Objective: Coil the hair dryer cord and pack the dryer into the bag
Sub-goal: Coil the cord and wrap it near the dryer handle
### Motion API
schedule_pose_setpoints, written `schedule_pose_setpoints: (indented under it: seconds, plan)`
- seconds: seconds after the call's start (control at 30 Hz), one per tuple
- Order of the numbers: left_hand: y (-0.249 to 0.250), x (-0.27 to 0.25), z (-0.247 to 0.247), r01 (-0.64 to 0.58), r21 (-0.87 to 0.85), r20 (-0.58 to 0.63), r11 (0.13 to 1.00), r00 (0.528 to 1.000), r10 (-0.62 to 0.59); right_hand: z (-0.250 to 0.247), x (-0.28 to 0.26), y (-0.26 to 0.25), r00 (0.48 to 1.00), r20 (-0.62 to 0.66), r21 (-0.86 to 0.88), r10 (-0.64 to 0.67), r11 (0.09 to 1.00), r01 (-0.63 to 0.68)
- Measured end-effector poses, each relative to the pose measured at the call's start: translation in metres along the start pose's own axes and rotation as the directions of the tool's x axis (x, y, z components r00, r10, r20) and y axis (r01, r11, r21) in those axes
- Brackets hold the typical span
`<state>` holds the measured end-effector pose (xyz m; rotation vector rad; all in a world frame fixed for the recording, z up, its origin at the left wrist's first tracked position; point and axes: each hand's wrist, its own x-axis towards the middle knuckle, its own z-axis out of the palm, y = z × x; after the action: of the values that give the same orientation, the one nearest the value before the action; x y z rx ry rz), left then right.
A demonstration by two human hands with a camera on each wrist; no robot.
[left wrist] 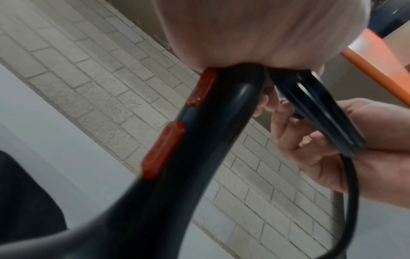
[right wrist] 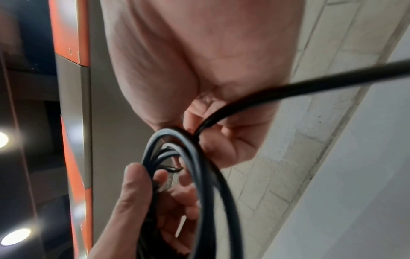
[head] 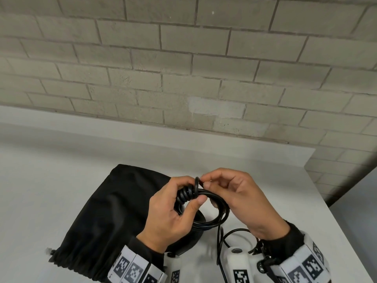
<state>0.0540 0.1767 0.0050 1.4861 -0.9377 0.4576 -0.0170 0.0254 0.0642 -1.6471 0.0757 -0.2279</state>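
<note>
My left hand (head: 173,211) grips the black hair dryer (left wrist: 199,140) by its handle, fingers curled round it together with the gathered loops of cord (head: 206,219); the thumb presses across the bundle. From the left wrist view the handle shows two red switches (left wrist: 164,150) along one side. My right hand (head: 234,199) pinches a turn of the cord between thumb and fingertips just to the right of my left hand, where several tight wraps cross the bundle. One slack length of cord hangs down from the coil toward the near edge of the table.

The black bag (head: 106,211) lies flat on the table (head: 61,170) just left of my hands and partly beneath them, its gathered drawstring end toward the near left. The dryer's dark body shows under my left hand, close over the bag's right side; I cannot tell whether it touches the fabric.

Open tabletop stretches to the left and beyond the bag up to the wall. On the right the table's edge runs diagonally from far to near, not far from my right wrist, and its far right corner sits close to the wall.

The surface is plain, pale grey and matte. A wall (head: 183,68) of light painted brick stands along the far side. The wrist views catch an orange panel (right wrist: 71,31) and round ceiling lights (right wrist: 15,236) overhead.
</note>
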Motion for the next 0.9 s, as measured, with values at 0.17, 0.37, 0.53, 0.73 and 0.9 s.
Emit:
schedule_pose_setpoints:
  seconds: [0.17,0.37,0.53,0.73,0.9]
  plan:
    - [0.003,0.003,-0.001,0.026,-0.034,-0.004,0.999,1.000,-0.026,-0.005,-0.010,0.004,0.987,0.133,0.000,-0.096,0.995,0.097]
    - [0.004,0.004,-0.004,0.061,-0.001,0.049,0.998,0.997,-0.061,-0.007,-0.013,0.012,0.983,0.127,-0.106,-0.130,0.984,0.143]
    - [0.006,0.013,-0.007,0.093,0.037,0.143,0.995,0.985,-0.098,-0.009,-0.013,0.016,0.978,0.051,-0.207,-0.204,0.955,0.210]
    - [0.016,0.023,-0.013,0.219,-0.083,0.284,0.972,0.940,-0.187,-0.007,-0.014,0.017,0.943,-0.014,-0.348,-0.331,0.886,0.306]
    - [0.013,0.011,0.008,0.159,-0.104,0.127,0.982,0.981,-0.145,-0.004,-0.019,0.014,0.947,-0.028,-0.317,-0.321,0.901,0.296]
